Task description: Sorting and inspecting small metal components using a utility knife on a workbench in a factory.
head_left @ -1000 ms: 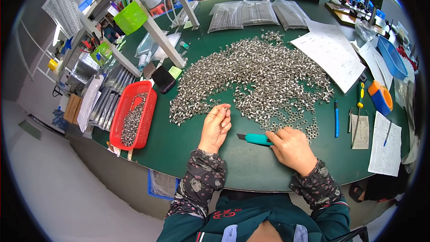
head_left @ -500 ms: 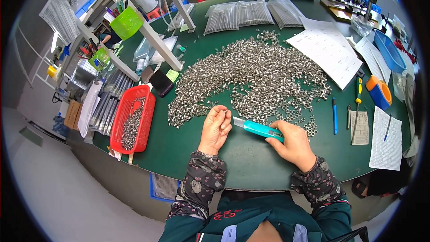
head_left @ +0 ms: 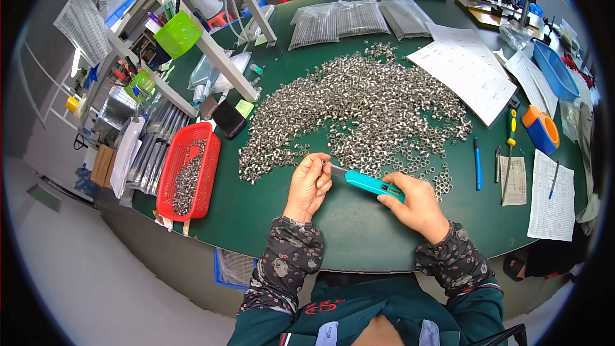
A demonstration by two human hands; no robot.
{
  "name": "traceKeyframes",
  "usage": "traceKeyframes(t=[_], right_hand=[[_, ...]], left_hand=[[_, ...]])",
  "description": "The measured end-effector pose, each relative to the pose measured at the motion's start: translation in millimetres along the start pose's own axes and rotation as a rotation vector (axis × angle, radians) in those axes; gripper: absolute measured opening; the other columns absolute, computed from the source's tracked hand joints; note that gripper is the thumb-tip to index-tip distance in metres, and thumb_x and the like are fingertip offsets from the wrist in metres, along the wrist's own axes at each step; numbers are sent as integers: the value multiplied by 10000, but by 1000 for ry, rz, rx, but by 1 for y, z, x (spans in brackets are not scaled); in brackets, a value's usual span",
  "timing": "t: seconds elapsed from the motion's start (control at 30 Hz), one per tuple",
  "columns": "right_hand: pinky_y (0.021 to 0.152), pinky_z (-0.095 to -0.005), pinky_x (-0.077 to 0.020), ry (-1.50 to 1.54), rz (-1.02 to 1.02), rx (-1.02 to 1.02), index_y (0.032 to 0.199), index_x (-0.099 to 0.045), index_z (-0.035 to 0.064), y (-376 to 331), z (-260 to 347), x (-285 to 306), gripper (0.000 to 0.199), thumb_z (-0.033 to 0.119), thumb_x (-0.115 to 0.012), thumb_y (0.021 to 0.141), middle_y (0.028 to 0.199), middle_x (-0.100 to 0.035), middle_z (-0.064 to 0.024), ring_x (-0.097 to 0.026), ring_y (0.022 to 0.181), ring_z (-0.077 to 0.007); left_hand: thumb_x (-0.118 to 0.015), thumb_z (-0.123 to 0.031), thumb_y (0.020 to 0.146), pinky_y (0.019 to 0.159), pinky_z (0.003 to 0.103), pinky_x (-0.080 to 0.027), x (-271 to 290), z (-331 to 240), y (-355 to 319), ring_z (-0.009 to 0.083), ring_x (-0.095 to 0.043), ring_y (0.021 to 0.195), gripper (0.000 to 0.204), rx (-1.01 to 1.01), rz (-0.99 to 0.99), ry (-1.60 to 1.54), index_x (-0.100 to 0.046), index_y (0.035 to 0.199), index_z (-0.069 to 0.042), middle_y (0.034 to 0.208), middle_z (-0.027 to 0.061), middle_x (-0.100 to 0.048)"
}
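My right hand (head_left: 418,206) is wrapped round the handle of a teal utility knife (head_left: 371,184), its blade pointing left. In front of me, my left hand (head_left: 309,186) pinches a small metal ring (head_left: 325,163) between thumb and fingertips; the fingers partly hide it. The blade tip reaches the left fingertips, at or right beside the ring; whether it touches cannot be made out. Just beyond both hands spreads a large heap of small silvery metal rings (head_left: 365,102), with loose ones scattered close to my right hand.
On the left stands a red plastic basket (head_left: 213,173) part filled with small metal pieces. A dark box-like object (head_left: 227,119) lies behind it. To the right are a blue pen (head_left: 478,165), a screwdriver (head_left: 512,129), a tape dispenser (head_left: 542,131) and paper sheets (head_left: 552,198). Bagged metal rods (head_left: 362,19) lie at the back.
The knife blade has moved left, from a small gap to the left fingertips and the ring. My left hand has stayed nearly in place.
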State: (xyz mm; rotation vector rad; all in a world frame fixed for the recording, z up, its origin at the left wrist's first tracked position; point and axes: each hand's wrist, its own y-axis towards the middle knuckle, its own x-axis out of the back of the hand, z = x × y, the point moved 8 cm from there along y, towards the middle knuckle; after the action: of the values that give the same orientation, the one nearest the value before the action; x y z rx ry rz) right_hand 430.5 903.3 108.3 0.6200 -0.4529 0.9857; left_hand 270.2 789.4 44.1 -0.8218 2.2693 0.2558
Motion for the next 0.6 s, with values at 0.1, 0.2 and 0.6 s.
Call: traceKeyframes(t=[0.1, 0.2, 0.6], right_hand=[[571, -391, -446, 11, 35, -15, 923, -574, 53, 0, -1, -4, 260, 233, -628, 743, 758, -603, -131, -581, 654, -311], [570, -391, -446, 24, 51, -14, 917, -578, 55, 1, 0, -5, 252, 237, -623, 748, 749, -603, -128, -581, 650, -309], [579, -388, -448, 55, 103, -79, 904, -587, 65, 2, -8, -9, 242, 256, -612, 757, 746, -605, -132, -585, 660, -309]], left_hand=[[-471, -162, 903, 389, 159, -252, 1, 2, 0, 34, -345, 484, 153, -9, -13, 46, -533, 964, -36, 728, 18, -496], [-476, -159, 901, 384, 158, -244, 0, 3, 0, 30, -340, 475, 151, -14, -5, 78, -535, 958, -32, 709, 7, -493], [-510, -144, 884, 377, 158, -233, 1, 7, -2, 20, -322, 443, 122, 27, -7, 106, -552, 890, -30, 650, -13, -502]])
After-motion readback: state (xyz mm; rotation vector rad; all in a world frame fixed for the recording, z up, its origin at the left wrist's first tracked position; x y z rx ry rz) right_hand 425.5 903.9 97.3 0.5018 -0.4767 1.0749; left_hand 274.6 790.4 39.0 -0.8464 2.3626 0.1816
